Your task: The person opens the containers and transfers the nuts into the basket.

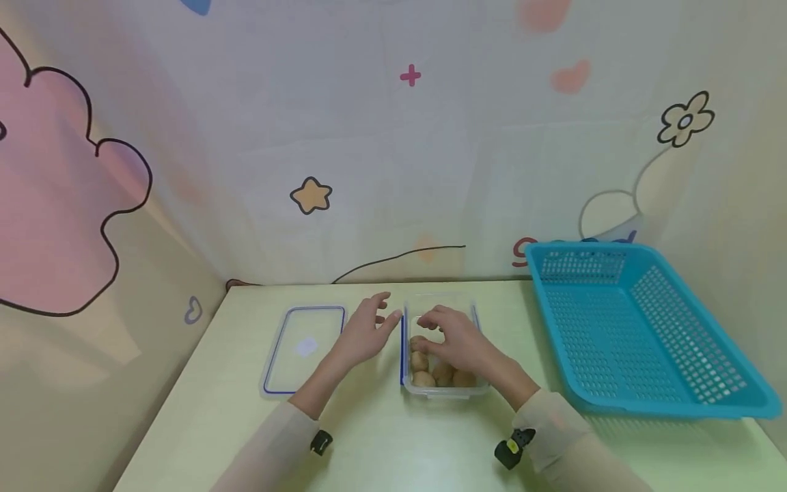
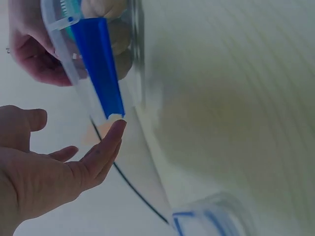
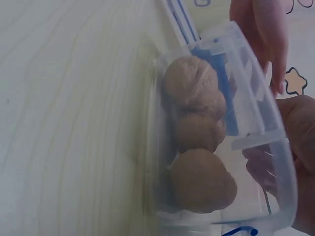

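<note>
A clear plastic food container (image 1: pixel 445 392) with blue clip flaps stands in front of me. Several round, light-brown, wrinkled balls (image 3: pixel 202 181) lie inside; their exact kind is unclear. My right hand (image 1: pixel 460 343) reaches over the rim into it. Its fingers are bent loosely, with a gap between them and the thumb, and the thumb is close to one ball (image 1: pixel 419 361). Nothing shows in its grasp. At the container's left side my left hand (image 1: pixel 364 336) hovers with fingers extended, fingertips close to the blue flap (image 2: pixel 101 64). Whether they touch is hard to tell.
A clear lid with a blue seal (image 1: pixel 305 308) lies flat on the table, left of the container. On the right stands a large blue plastic basket (image 1: pixel 615 328) with perforated sides. A printed cloth (image 1: pixel 381 137) hangs behind the pale table (image 1: pixel 393 444).
</note>
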The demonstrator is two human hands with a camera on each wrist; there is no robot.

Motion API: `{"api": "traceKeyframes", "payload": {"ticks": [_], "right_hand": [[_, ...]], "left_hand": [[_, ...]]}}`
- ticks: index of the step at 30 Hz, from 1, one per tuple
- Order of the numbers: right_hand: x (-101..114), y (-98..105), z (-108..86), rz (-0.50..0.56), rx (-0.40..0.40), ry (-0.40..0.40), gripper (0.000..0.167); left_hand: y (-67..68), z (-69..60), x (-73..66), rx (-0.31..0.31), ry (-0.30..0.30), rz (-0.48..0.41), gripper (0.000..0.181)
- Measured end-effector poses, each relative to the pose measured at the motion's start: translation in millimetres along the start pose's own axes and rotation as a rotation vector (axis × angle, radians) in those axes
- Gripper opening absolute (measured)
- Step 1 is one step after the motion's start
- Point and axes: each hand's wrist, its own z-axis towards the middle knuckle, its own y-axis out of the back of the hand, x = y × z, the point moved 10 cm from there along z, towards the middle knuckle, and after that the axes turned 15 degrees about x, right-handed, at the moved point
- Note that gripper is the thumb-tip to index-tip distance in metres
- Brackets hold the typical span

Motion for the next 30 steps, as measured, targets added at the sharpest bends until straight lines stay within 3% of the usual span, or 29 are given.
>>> {"api": "traceKeyframes", "payload": {"ticks": [4, 9, 17, 24, 30], "right_hand": [[-6, -1, 5.5, -0.067, 0.006, -0.004, 0.038], [-7, -6, 10.0, -0.143, 0.033, 0.011, 0.035], [-11, -12, 11.6, -0.183, 0.05, -0.028, 0.038], [-21, -17, 14.0, -0.155, 0.078, -0.132, 0.037], [-21, -21, 13.8, -0.169, 0.106, -0.14, 0.034]], "left_hand": [[-10.6, 18.3, 6.0, 0.021, 0.013, -0.043, 0.063], [-19.9, 30.5, 15.5, 0.025, 0.032, -0.131, 0.06], [-31.7, 36.2, 25.2, 0.062, 0.039, -0.293, 0.052], [-39.4, 40.2, 32.8, 0.157, 0.048, -0.551, 0.054], [-42.4, 42.2, 35.5, 0.181, 0.061, -0.59, 0.054]]}}
